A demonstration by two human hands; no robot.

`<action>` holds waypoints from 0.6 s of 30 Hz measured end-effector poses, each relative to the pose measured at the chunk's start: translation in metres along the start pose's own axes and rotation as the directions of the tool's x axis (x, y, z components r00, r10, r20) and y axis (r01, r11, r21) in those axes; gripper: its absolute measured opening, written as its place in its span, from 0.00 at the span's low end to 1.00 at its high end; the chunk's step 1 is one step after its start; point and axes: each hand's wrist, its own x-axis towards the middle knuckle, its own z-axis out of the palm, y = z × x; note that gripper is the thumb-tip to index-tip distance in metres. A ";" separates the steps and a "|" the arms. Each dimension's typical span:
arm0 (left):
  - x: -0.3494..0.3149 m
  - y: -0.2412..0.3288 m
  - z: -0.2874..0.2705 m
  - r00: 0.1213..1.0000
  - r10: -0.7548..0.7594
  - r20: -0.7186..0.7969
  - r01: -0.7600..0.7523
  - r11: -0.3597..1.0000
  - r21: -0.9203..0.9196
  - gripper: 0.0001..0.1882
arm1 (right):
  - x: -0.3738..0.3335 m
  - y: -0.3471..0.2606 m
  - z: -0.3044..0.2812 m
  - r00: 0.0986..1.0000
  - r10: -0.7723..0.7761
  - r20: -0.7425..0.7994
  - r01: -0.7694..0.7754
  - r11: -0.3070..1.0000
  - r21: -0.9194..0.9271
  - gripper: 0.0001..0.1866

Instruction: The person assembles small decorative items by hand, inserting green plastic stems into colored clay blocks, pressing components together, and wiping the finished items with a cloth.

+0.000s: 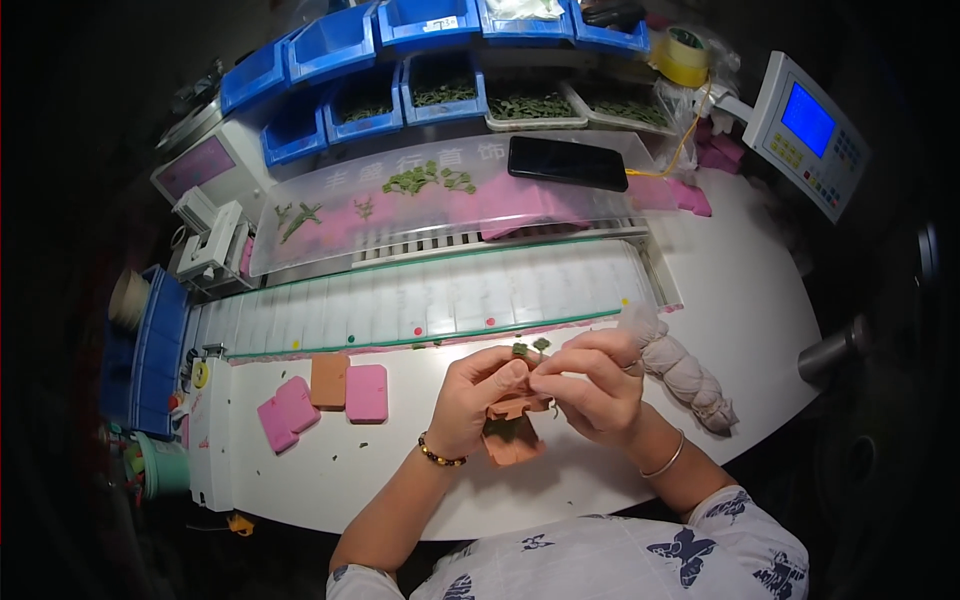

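My left hand (478, 395) is closed around an orange-brown rubber mold (512, 445), whose torn-looking upper part bends up under the fingers. Dark green shows inside its lower half. Small green leafy pieces (541, 345) stick up between the fingertips of both hands. The fingers of my right hand (600, 385) are pinched together against the mold's upper edge, beside the left thumb. Exactly what the right fingertips grip is too small to tell. To the left, pink rubber molds (367, 393) and another orange-brown mold (329, 382) lie on the white table.
Beyond the hands stretches a long white panel (430, 300) with coloured dots. Behind it, a translucent tray (300, 240) carries green pieces and a black phone (567, 163). Blue bins (445, 90) line the back. A cloth-wrapped bundle (685, 380) and a control screen (808, 120) are at right.
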 end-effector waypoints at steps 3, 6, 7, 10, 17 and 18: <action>-0.001 0.002 -0.005 0.993 0.095 0.073 -0.098 0.995 0.032 0.10 | -0.003 0.002 0.006 0.999 -0.040 -0.018 0.041 0.999 0.034 0.10; -0.001 0.000 -0.006 0.993 0.114 0.018 -0.116 0.986 0.118 0.08 | -0.004 0.002 0.006 0.999 -0.041 -0.017 0.042 0.997 0.058 0.09; -0.001 -0.001 -0.007 0.991 0.133 0.000 -0.131 0.979 0.157 0.07 | -0.005 0.002 0.007 0.999 -0.034 -0.009 0.035 0.997 0.073 0.09; 0.000 0.000 -0.009 0.986 0.167 0.000 -0.162 0.956 0.243 0.05 | -0.006 0.002 0.007 0.996 0.079 0.043 -0.085 0.978 0.190 0.10; -0.001 -0.004 -0.005 0.910 0.415 -0.005 -0.337 0.745 0.576 0.03 | -0.015 0.004 0.012 0.712 0.606 0.355 -0.671 0.440 0.596 0.07; -0.001 -0.004 -0.004 0.910 0.415 -0.005 -0.337 0.745 0.575 0.03 | -0.018 0.006 0.012 0.621 0.627 0.470 -0.727 0.237 0.644 0.06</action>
